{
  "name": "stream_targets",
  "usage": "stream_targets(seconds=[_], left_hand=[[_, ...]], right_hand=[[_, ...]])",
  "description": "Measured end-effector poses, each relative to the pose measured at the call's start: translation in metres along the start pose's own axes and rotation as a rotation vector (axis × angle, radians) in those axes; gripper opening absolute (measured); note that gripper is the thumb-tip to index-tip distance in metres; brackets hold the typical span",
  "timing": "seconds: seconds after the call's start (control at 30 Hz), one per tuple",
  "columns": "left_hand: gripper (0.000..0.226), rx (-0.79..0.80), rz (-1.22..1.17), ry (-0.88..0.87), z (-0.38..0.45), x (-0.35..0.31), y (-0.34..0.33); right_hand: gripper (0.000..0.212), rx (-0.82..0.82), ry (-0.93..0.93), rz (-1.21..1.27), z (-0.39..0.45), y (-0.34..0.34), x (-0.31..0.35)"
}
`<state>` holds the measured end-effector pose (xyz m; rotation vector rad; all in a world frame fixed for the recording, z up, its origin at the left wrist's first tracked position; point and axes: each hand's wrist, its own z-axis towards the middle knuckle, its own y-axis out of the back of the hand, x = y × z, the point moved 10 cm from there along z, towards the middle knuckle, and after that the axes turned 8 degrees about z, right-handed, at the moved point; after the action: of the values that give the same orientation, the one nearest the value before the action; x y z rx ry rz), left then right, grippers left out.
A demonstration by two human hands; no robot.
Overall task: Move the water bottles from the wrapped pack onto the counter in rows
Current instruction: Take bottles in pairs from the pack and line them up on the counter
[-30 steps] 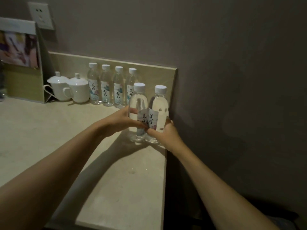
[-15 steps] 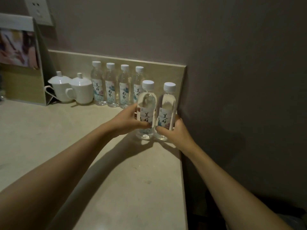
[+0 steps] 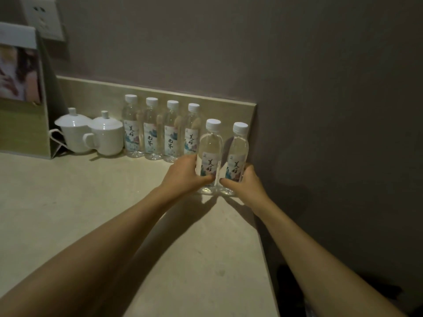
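Two clear water bottles with white caps stand side by side on the beige counter [image 3: 114, 202] near its right edge. My left hand [image 3: 183, 175] grips the left bottle [image 3: 210, 147] low on its label. My right hand [image 3: 246, 183] grips the right bottle [image 3: 238, 149] the same way. Behind them a row of several matching bottles [image 3: 160, 131] stands upright against the backsplash. The wrapped pack is not in view.
Two white lidded cups [image 3: 91, 133] sit left of the bottle row. A standing photo card holder [image 3: 23, 88] is at the far left, below a wall socket [image 3: 43, 17]. A grey wall [image 3: 332, 110] borders the counter's right edge.
Both hands have pushed the two bottles a little farther back toward the row, and the labels now face me. The bottles now rest on the counter.
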<state>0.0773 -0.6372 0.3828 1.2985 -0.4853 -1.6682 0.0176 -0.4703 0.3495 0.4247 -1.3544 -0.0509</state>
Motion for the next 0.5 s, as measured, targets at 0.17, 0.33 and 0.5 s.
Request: stream_targets(seconds=[0.17,0.33,0.5], left_hand=[[0.039,-0.011,0.141,0.059,-0.009,0.014,-0.004],[0.035,-0.027,0.124,0.041,-0.004,0.011,-0.009],[0.031,-0.029,0.133,0.071,0.003,0.016,-0.012]], right_hand=[[0.061,-0.159,0.029,-0.161,-0.01,0.005,-0.002],[0.055,-0.19,0.004,-0.181,-0.009,0.006,-0.001],[0.054,-0.211,0.01,-0.18,-0.01,0.005,0.004]])
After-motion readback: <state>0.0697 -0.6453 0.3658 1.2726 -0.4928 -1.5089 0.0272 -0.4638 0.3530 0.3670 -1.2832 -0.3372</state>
